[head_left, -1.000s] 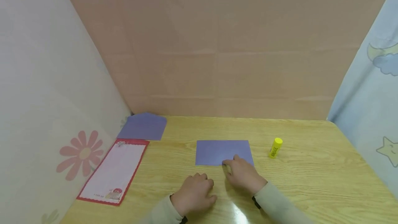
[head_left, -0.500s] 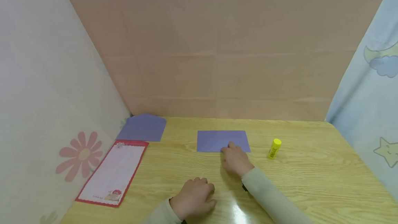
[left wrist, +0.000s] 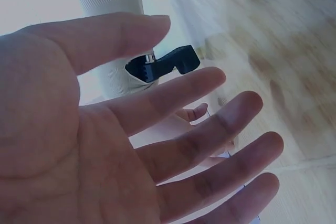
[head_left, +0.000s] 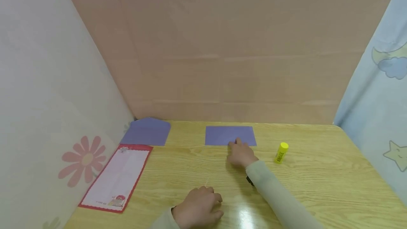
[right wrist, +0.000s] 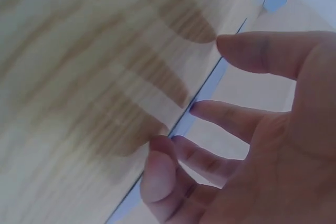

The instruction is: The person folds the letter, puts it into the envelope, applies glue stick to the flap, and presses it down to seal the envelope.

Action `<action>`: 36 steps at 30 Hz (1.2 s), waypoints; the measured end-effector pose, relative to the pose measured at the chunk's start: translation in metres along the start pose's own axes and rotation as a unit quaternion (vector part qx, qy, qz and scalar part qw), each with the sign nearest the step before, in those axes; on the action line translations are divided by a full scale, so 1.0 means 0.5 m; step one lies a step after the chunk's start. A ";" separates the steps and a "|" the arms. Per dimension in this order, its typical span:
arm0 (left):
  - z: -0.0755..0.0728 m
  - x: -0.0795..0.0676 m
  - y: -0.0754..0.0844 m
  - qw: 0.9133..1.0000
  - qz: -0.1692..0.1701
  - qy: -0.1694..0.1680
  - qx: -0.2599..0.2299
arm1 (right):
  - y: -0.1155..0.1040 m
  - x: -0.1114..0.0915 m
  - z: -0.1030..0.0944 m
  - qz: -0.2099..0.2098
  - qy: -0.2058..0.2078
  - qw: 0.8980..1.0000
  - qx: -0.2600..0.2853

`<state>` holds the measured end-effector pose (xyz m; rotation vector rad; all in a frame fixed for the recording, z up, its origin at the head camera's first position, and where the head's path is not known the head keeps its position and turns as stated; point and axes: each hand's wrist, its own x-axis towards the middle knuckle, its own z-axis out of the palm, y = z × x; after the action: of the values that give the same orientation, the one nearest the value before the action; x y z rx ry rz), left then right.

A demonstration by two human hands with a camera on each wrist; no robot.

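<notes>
A flat purple paper rectangle (head_left: 219, 134) lies at the back middle of the wooden table. My right hand (head_left: 241, 154) reaches to its near edge, fingertips resting on that edge right of centre. From the right wrist, the thin purple strip (right wrist: 212, 81) shows beyond the extended index finger, while other fingers bend more. My left hand (head_left: 200, 207) hovers low over the table's front, holding nothing. Its fingers (left wrist: 178, 153) are spread and loosely straight in the left wrist view.
A yellow glue stick (head_left: 281, 152) stands upright to the right of my right hand. At the far left lie a purple envelope (head_left: 146, 134) with its flap raised and a red-bordered sheet (head_left: 116, 177). A tan sheet (head_left: 238, 63) hangs behind the table.
The purple paper rectangle has slid away from me toward the table's back, my right hand moving along with it. My left hand has drawn slightly toward the front.
</notes>
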<state>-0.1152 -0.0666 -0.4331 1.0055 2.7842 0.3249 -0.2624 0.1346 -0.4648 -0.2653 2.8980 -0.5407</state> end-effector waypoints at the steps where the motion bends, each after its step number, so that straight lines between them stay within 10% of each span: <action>1: 0.000 -0.001 0.000 1.000 -0.001 0.000 0.003 | 0.001 0.002 -0.001 -0.001 -0.002 1.000 0.005; 36: -0.001 -0.034 -0.057 0.998 -0.038 0.049 -0.015 | 0.016 -0.009 -0.016 -0.016 -0.017 0.999 0.024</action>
<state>-0.1195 -0.0990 -0.4386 0.8966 2.8863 0.4156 -0.2607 0.1457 -0.4598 -0.3126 2.8484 -0.6033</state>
